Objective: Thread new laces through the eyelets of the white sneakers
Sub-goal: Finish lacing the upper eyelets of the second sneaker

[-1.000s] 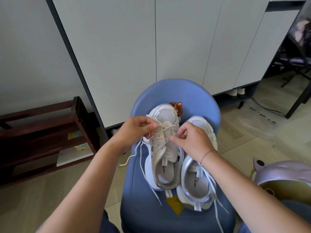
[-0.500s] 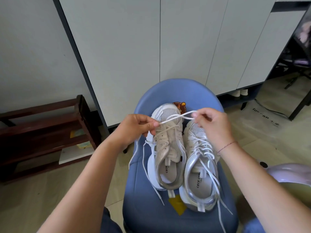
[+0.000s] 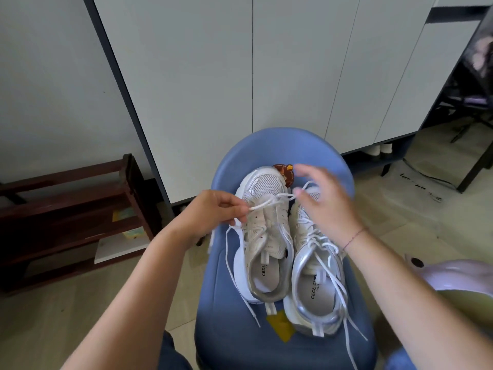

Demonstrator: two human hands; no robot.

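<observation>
Blue plastic stool seat (image 3: pixel 226 303) carries two white mesh sneakers, left one (image 3: pixel 266 236) and right one (image 3: pixel 314 289), side by side with toes at the far edge. Bare seat shows along the left and near edges. Insoles read "CECE"; round brown sticker (image 3: pixel 285 172) by the toes reads "Good Life". Left hand (image 3: pixel 213 212) pinches flat white lace (image 3: pixel 269 202) across the left toe. Right hand (image 3: pixel 328 206) is blurred, fingers spread, holding nothing visible. Dark wooden rack (image 3: pixel 66 209) stands left, white cabinet doors (image 3: pixel 213 76) behind.

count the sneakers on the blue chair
2. The left sneaker lies on the blue chair, its lace pinched by the left hand; the right sneaker sits beside it, toe partly behind the right hand. No others show on the chair.
</observation>
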